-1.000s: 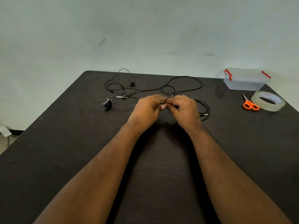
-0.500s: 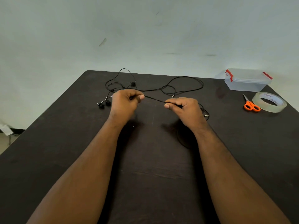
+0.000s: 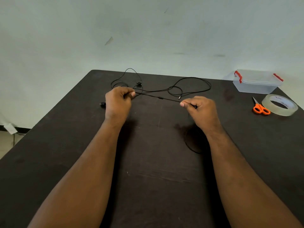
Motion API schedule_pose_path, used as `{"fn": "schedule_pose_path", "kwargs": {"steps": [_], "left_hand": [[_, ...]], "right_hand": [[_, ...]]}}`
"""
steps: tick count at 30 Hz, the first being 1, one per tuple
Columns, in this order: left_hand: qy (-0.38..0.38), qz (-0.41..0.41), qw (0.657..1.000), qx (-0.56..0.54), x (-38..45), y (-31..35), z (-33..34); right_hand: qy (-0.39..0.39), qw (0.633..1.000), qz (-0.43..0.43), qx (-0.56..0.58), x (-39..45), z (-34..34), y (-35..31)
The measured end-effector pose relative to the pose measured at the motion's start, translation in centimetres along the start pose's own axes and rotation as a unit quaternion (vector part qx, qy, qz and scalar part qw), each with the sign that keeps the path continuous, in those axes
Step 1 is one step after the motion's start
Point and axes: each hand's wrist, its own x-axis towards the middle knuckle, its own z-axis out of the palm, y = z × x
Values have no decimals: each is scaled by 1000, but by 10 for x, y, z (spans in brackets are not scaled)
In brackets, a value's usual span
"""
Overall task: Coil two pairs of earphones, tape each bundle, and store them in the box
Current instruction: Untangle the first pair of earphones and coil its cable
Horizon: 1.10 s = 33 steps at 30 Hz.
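Hidden behind the left hand (image 3: 117, 102): most of the earbuds (image 3: 102, 104) — only a dark tip peeks out. Lost under the right hand (image 3: 201, 109): the cable's (image 3: 158, 97) onward run. Too small to read: the tape roll's (image 3: 279, 105) lettering. Cut off by the edges: bench (image 3: 156, 178) sides, both forearms.

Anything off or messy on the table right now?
Only the earphone cables: loose and overlapping at the far edge, none coiled. Left hand and right hand pinch one cable taut. Box, tape, scissors look fine.
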Motion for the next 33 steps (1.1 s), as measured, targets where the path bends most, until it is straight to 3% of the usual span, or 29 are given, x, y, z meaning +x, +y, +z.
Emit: {"fn": "schedule_pose_path", "kwargs": {"steps": [3, 5, 7, 10, 16, 20, 23, 31, 33], "left_hand": [[-61, 21, 993, 102, -2, 11, 7], [-107, 60, 987, 103, -14, 30, 21], [-161, 78, 984, -13, -30, 48, 39], [-199, 23, 971, -132, -41, 49, 55], [-126, 146, 978, -79, -30, 39, 46], [-32, 24, 991, -125, -11, 20, 26], [8, -20, 993, -113, 0, 4, 7], [28, -64, 990, -119, 1, -4, 4], [2, -84, 990, -111, 0, -2, 7]], "right_hand": [[-4, 999, -24, -25, -2, 7, -5], [-7, 999, -34, -34, -1, 12, -9], [-15, 997, -55, -50, 0, 16, -12], [-12, 996, -71, -50, 0, 19, -15], [-36, 997, -69, 17, 2, 17, -20], [22, 999, -19, 43, 4, 5, -1], [44, 999, -1, 22, 4, -6, 13], [54, 998, -10, -11, 3, -5, 14], [49, 999, -18, -13, 2, 1, 10]]}}
